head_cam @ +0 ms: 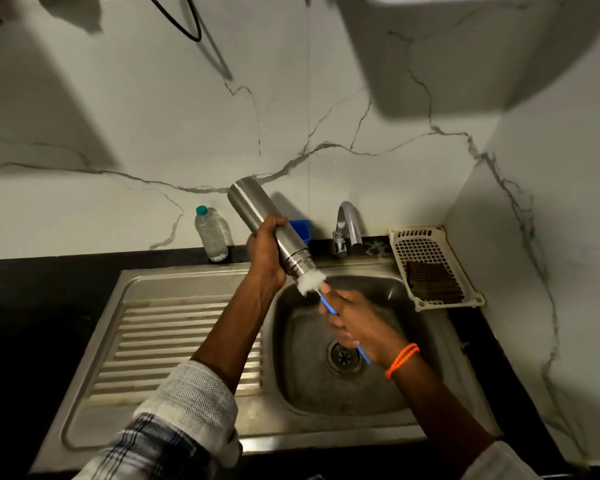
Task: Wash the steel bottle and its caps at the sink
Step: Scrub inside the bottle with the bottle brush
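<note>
The left hand (265,251) is wrapped round the lower half of the steel bottle (269,226), fingers curled over its far side, holding it tilted over the sink (194,341) with its open mouth pointing down and to the right, above the basin. The right hand (352,323) grips the blue handle of a bottle brush (312,284), whose white bristle head sits right at the mouth, partly inside it.

The bottle looks rigid and smooth-walled, and I would judge it slippery when wet or soapy; a full wrap round the body, as here, seems the safest hold, since the ribbed neck is narrow and taken up by the brush. With nothing in it, it is probably light enough for one hand (steel, so a knock against the basin should dent rather than break it). The brush handle is thin and likely flexes a little; its bristles are soft.

Counted: one steel bottle, one brush, two hands. No caps can be seen anywhere in view, so I cannot say where they are.

Further out, on the dark worktop (32,306) behind the sink stand one clear plastic bottle (212,235) with a green cap, one blue container (300,227) half hidden by the steel bottle, one tap (347,226), and one white basket (430,251) holding one dark cloth (432,280).
</note>
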